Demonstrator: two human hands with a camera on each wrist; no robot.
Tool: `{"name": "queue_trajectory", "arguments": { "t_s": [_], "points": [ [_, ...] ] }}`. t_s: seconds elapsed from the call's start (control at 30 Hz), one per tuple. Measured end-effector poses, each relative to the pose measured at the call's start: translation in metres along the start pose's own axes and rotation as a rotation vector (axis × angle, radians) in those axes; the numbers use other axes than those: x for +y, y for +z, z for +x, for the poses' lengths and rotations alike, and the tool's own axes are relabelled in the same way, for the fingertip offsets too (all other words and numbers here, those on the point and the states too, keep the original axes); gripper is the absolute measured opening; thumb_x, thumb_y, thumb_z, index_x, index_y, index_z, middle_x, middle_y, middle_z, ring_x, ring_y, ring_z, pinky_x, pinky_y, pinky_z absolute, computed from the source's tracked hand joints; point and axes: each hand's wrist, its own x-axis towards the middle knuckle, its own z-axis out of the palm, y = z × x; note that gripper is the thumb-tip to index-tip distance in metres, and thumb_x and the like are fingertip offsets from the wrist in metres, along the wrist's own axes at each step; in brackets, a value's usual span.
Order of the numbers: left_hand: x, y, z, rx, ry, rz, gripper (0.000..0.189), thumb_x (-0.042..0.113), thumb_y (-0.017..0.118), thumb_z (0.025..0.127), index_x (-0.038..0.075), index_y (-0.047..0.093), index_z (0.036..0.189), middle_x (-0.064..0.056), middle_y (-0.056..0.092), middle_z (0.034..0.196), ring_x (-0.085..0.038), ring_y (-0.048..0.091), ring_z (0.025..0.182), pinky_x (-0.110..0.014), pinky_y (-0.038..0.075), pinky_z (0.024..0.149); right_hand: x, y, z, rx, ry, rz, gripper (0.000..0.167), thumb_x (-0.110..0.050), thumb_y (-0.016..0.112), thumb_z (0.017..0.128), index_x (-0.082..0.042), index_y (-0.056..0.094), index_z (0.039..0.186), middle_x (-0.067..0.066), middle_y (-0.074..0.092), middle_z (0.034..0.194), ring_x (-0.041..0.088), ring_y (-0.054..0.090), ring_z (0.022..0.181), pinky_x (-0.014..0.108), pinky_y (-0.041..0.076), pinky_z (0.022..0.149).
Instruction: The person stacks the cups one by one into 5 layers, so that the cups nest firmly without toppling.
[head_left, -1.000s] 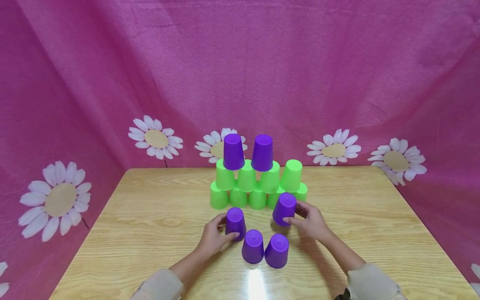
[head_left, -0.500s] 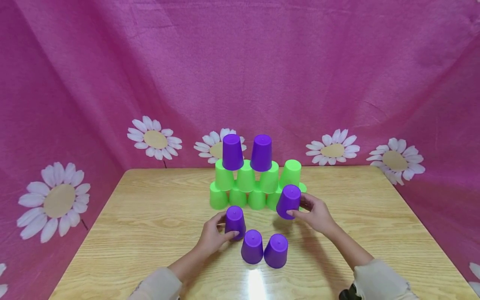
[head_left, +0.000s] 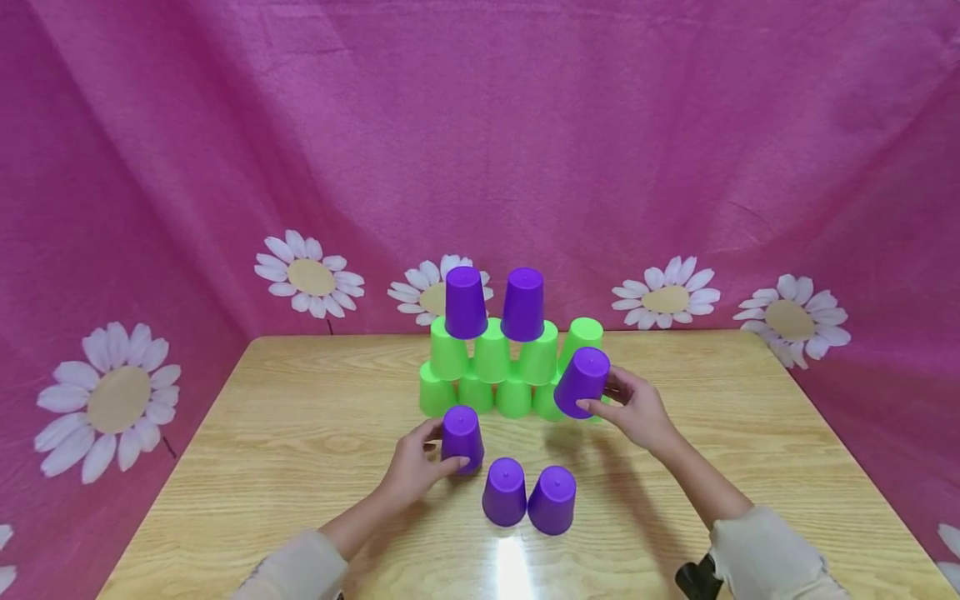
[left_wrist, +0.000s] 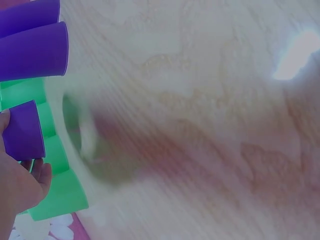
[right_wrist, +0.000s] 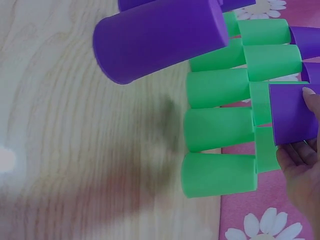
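My left hand (head_left: 411, 471) grips an upside-down purple cup (head_left: 462, 440) by its sides, left of two standing purple cups. In the left wrist view that held cup (left_wrist: 22, 132) hangs over the table, a blurred shadow beyond its rim. My right hand (head_left: 637, 412) holds another upside-down purple cup (head_left: 583, 383), slightly tilted, in front of the right end of the green cup stack (head_left: 492, 354). It partly covers the rightmost upper green cup (head_left: 583, 333). In the right wrist view, thumb and fingers pinch this cup (right_wrist: 295, 115) from opposite sides.
Two purple cups (head_left: 524, 304) top the left part of the two green rows, all upside down. Nearer stand two more purple cups, one left (head_left: 505, 492) and one right (head_left: 552, 500), side by side on the wooden table (head_left: 300, 417). A pink daisy-print cloth (head_left: 480, 150) hangs behind.
My right hand has lifted its purple cup upward and a little to the right, before the green stack. My left hand has shifted its cup slightly left and up, away from the two standing cups.
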Motion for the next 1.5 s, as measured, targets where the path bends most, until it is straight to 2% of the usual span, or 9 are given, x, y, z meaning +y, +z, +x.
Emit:
{"name": "queue_trajectory", "arguments": {
  "t_s": [0.2,0.47,0.67,0.83,0.93,1.17,1.27,1.37,1.5],
  "points": [
    [0.007,-0.006,0.002,0.007,0.000,0.011,0.052,0.008,0.077,0.073,-0.002,0.055,0.120,-0.018,0.064,0.112,-0.033,0.060,0.105,-0.047,0.051,0.089,-0.008,-0.003,0.003,0.007,-0.007,-0.009,0.046,-0.002,0.072,0.077,0.009,0.055,0.119,0.026,0.064,0.106,-0.008,0.056,0.090,0.030,0.052,0.091],
    [0.023,-0.015,0.005,0.028,0.020,0.022,0.051,0.008,0.078,0.072,0.000,0.057,0.118,-0.016,0.066,0.109,-0.031,0.061,0.103,-0.045,0.051,0.088,-0.019,-0.008,0.013,0.037,-0.028,-0.019,0.044,-0.001,0.071,0.077,0.009,0.056,0.117,0.026,0.064,0.100,-0.008,0.057,0.085,0.011,0.049,0.084],
    [0.030,-0.020,0.008,0.022,0.044,0.030,0.050,0.006,0.078,0.071,0.000,0.058,0.116,-0.016,0.066,0.108,-0.031,0.061,0.102,-0.048,0.051,0.088,-0.031,-0.014,0.022,0.065,-0.051,-0.026,0.043,0.000,0.071,0.076,0.010,0.057,0.115,0.026,0.064,0.098,-0.008,0.057,0.083,0.011,0.049,0.083],
    [0.036,-0.026,0.009,0.008,0.065,0.051,0.050,0.008,0.079,0.071,0.001,0.059,0.116,-0.015,0.066,0.108,-0.031,0.061,0.102,-0.049,0.050,0.088,-0.038,-0.019,0.033,0.101,-0.102,-0.023,0.043,0.002,0.071,0.075,0.010,0.057,0.115,0.012,0.066,0.090,-0.008,0.057,0.082,0.008,0.048,0.082],
    [0.041,-0.028,0.010,0.002,0.075,0.052,0.051,0.008,0.078,0.071,0.000,0.058,0.117,-0.015,0.066,0.107,-0.031,0.061,0.102,-0.050,0.050,0.088,-0.039,-0.020,0.039,0.121,-0.123,-0.023,0.041,0.002,0.072,0.075,0.010,0.058,0.112,0.008,0.066,0.088,-0.008,0.058,0.082,0.007,0.048,0.081],
    [0.051,-0.033,0.013,0.005,0.100,0.084,0.053,0.009,0.078,0.072,0.003,0.057,0.120,-0.012,0.067,0.108,-0.027,0.062,0.101,-0.045,0.051,0.088,-0.043,-0.017,0.049,0.124,-0.126,-0.021,0.044,0.001,0.072,0.075,0.010,0.057,0.115,0.028,0.064,0.100,-0.012,0.056,0.084,0.006,0.046,0.083],
    [0.057,-0.036,0.015,0.007,0.114,0.060,0.053,0.009,0.078,0.072,0.004,0.057,0.121,-0.012,0.066,0.108,-0.027,0.061,0.101,-0.046,0.051,0.089,-0.042,-0.014,0.052,0.119,-0.109,-0.028,0.046,0.000,0.072,0.076,0.011,0.056,0.117,0.030,0.063,0.105,-0.012,0.055,0.085,0.007,0.046,0.085],
    [0.061,-0.040,0.017,0.015,0.136,0.058,0.053,0.009,0.078,0.072,0.003,0.057,0.120,-0.013,0.066,0.107,-0.027,0.062,0.100,-0.045,0.051,0.087,-0.040,-0.011,0.056,0.125,-0.095,-0.063,0.046,-0.002,0.073,0.076,0.009,0.057,0.118,0.028,0.064,0.106,-0.002,0.059,0.090,0.016,0.050,0.088],
    [0.065,-0.044,0.020,0.030,0.168,0.091,0.053,0.009,0.078,0.072,0.002,0.057,0.119,-0.013,0.067,0.107,-0.027,0.063,0.099,-0.040,0.053,0.085,-0.039,-0.010,0.060,0.142,-0.090,-0.103,0.047,-0.003,0.073,0.076,0.009,0.056,0.119,0.028,0.064,0.106,0.027,0.064,0.098,0.036,0.051,0.093]
  ]
}}
